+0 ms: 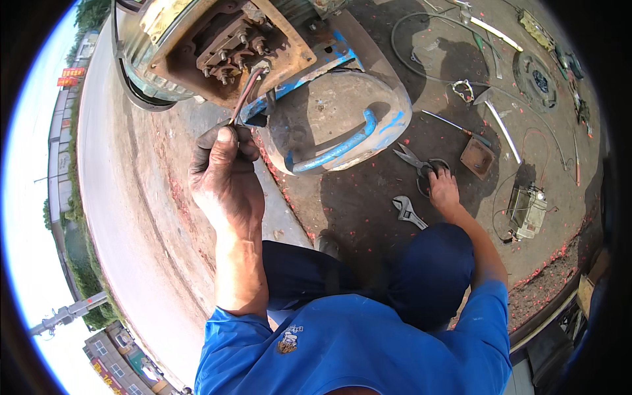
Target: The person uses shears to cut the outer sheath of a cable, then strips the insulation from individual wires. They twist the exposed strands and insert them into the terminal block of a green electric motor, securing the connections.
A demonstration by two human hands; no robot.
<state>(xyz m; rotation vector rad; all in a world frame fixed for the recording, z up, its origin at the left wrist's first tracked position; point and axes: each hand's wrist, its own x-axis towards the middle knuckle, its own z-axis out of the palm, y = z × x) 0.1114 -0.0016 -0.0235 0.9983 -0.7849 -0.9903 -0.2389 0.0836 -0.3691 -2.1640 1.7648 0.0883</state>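
My left hand [227, 174] is raised in front of a rusty, open motor terminal box [297, 58]. Its thumb and fingers pinch the end of a reddish and dark cable [247, 92] that runs out from the box. Inside sits a terminal block [230, 56] with several studs and nuts. Low on the right, my right hand [444, 189] is closed at the dark handles of a pair of scissors [411, 157] on the ground. The blades point up and left, slightly apart; the fingertips are partly hidden. An adjustable wrench [409, 212] lies just below the scissors.
Beside the box stands a machine base with a curved blue handle [336, 151]. To the right lie a screwdriver [454, 125], a rusty square cover [477, 158], a small metal device [526, 212], a round flanged part [536, 79] and a long loose cable [395, 39]. A road [112, 197] runs along the left.
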